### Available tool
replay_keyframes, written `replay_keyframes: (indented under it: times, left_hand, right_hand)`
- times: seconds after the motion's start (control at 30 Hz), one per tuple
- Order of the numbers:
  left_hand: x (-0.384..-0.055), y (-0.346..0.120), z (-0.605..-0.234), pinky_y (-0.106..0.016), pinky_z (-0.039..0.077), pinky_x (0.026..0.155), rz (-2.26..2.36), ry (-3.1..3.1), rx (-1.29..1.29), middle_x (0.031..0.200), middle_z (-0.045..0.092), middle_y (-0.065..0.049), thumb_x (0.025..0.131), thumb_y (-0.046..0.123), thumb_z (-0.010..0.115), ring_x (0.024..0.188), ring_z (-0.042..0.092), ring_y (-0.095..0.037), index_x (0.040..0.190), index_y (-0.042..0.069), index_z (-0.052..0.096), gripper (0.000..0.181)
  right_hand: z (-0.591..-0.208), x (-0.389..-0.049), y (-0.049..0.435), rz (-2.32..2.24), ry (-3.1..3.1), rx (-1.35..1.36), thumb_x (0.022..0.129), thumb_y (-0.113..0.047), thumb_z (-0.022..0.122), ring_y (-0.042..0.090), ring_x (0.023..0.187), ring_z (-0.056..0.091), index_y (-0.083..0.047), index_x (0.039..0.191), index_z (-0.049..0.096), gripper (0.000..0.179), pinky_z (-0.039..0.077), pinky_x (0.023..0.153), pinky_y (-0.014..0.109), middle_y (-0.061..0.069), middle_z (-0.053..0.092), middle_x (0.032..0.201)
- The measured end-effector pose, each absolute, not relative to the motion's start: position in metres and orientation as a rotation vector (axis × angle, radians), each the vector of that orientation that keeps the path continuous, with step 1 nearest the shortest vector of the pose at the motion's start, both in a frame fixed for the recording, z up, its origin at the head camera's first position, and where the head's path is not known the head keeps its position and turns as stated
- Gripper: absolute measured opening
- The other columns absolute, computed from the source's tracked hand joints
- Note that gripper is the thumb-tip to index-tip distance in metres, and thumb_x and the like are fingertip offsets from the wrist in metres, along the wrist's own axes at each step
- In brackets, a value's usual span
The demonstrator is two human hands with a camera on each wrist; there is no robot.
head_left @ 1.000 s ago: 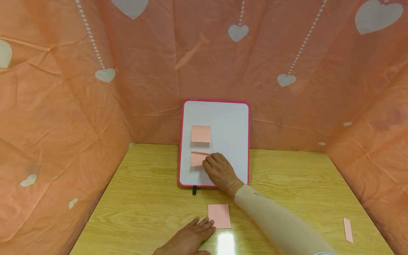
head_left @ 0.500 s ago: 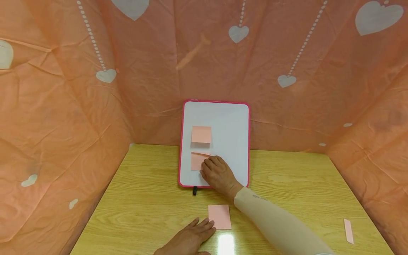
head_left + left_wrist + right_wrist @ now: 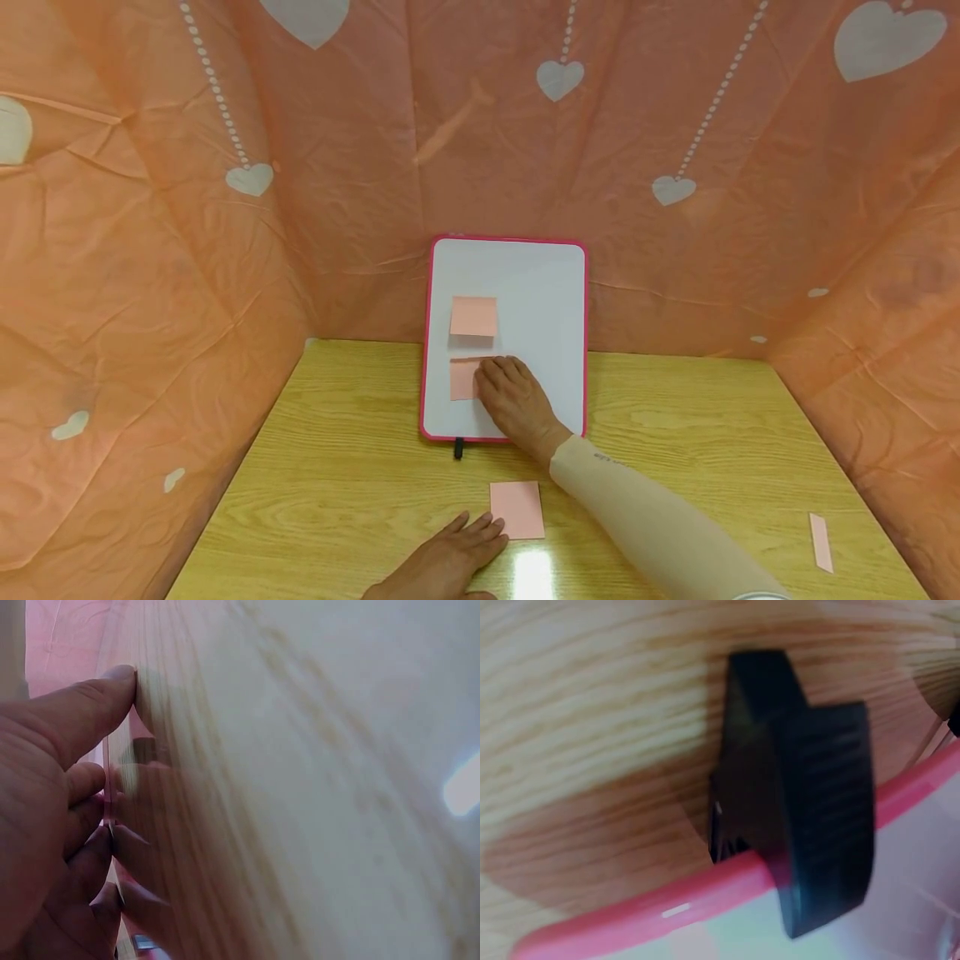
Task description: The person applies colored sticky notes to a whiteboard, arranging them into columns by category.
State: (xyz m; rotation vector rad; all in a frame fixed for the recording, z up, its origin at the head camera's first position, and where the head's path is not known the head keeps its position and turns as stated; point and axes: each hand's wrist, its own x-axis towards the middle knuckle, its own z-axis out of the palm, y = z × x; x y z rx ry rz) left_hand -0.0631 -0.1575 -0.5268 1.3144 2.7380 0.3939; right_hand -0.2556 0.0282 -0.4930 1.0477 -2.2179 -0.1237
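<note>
- The right hand [image 3: 516, 400] reaches in from the lower right of the head view, its fingers bent over the right side of the lower note [image 3: 463, 382]; whether they pinch it or only press it, one cannot tell.
- The left hand [image 3: 450, 557], at bottom centre, lies with fingers extended, its fingertips at the left edge of the loose pink square [image 3: 519, 510].
- The lower note, near mid-frame, is squarish, with no clear long axis; its top edge runs nearly level, meeting the right hand's fingers at the right end.
- The right hand is therefore the nearer, and that top edge seems the line to work along.
- Directly above sits the upper note [image 3: 473, 317], both on the left half of the whiteboard [image 3: 540, 292].
</note>
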Motion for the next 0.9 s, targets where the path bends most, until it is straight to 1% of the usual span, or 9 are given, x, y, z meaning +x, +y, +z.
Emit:
replay_keyframes:
  times: [0.17,0.27,0.4,0.5,0.57,0.67,0.73,0.83,0.9]
  left_hand:
    - [-0.064,-0.158,-0.526,-0.047,0.047,0.118,0.358,2.751,1.324,0.157,0.055,-0.01,0.106,0.065,0.042,0.149,0.05,-0.025,0.152,0.007,0.057,0.076]
    - [-0.064,-0.157,-0.525,-0.047,0.047,0.118,0.35,2.751,1.328,0.157,0.056,-0.01,0.106,0.064,0.044,0.148,0.051,-0.025,0.152,0.007,0.058,0.074]
    - [-0.064,-0.157,-0.523,-0.045,0.049,0.116,0.293,2.769,1.359,0.155,0.058,-0.007,0.105,0.063,0.048,0.146,0.053,-0.023,0.149,0.009,0.06,0.071]
    - [-0.065,-0.157,-0.52,-0.044,0.05,0.115,0.299,2.771,1.357,0.153,0.06,-0.006,0.103,0.063,0.053,0.144,0.055,-0.023,0.146,0.01,0.063,0.069]
    - [-0.065,-0.156,-0.516,-0.043,0.051,0.114,0.338,2.76,1.321,0.154,0.058,-0.008,0.102,0.061,0.058,0.142,0.057,-0.024,0.145,0.012,0.063,0.065]
    - [-0.065,-0.154,-0.51,-0.042,0.053,0.112,0.408,2.746,1.219,0.155,0.056,-0.006,0.1,0.055,0.065,0.14,0.057,-0.024,0.142,0.016,0.064,0.057]
    - [-0.067,-0.152,-0.506,-0.041,0.053,0.111,0.439,2.78,1.155,0.151,0.059,-0.003,0.1,0.049,0.069,0.137,0.059,-0.022,0.138,0.018,0.066,0.05]
    - [-0.076,-0.151,-0.5,-0.043,0.052,0.112,0.449,2.895,1.079,0.142,0.065,0.0,0.102,0.039,0.068,0.135,0.06,-0.022,0.134,0.015,0.069,0.04]
    - [-0.086,-0.152,-0.496,-0.045,0.05,0.115,0.423,3.007,1.031,0.14,0.067,-0.003,0.103,0.033,0.067,0.136,0.06,-0.024,0.134,0.011,0.07,0.038]
  right_hand:
    - [-0.492,-0.253,0.029,-0.216,-2.338,0.956,0.108,-0.034,0.059,0.028,0.143,0.055,-0.004,0.148,0.059,0.05,0.04,0.124,0.044,0.012,0.06,0.152]
    - [-0.492,-0.251,0.029,-0.274,-2.381,0.919,0.11,-0.037,0.054,0.027,0.148,0.051,-0.004,0.153,0.053,0.054,0.036,0.127,0.044,0.011,0.056,0.157]
    - [-0.494,-0.25,0.028,-0.298,-2.384,0.873,0.111,-0.039,0.051,0.027,0.149,0.05,-0.003,0.154,0.052,0.056,0.035,0.127,0.045,0.01,0.056,0.157]
    - [-0.495,-0.25,0.028,-0.282,-2.374,0.849,0.11,-0.039,0.052,0.027,0.148,0.051,-0.003,0.154,0.053,0.056,0.035,0.127,0.046,0.011,0.057,0.156]
    - [-0.495,-0.249,0.028,-0.274,-2.373,0.846,0.11,-0.039,0.054,0.028,0.148,0.051,-0.003,0.153,0.053,0.056,0.034,0.128,0.047,0.011,0.057,0.156]
    - [-0.495,-0.248,0.028,-0.275,-2.386,0.845,0.11,-0.039,0.053,0.027,0.148,0.05,-0.003,0.154,0.053,0.056,0.032,0.129,0.047,0.011,0.056,0.157]
    - [-0.494,-0.247,0.028,-0.279,-2.395,0.846,0.111,-0.039,0.051,0.027,0.149,0.049,-0.004,0.154,0.052,0.056,0.031,0.129,0.046,0.01,0.055,0.158]
    - [-0.493,-0.247,0.028,-0.282,-2.398,0.852,0.111,-0.039,0.051,0.027,0.149,0.049,-0.004,0.154,0.053,0.056,0.031,0.13,0.046,0.01,0.055,0.158]
    - [-0.492,-0.247,0.028,-0.28,-2.399,0.857,0.111,-0.039,0.051,0.027,0.149,0.049,-0.003,0.154,0.053,0.056,0.03,0.13,0.045,0.01,0.055,0.158]
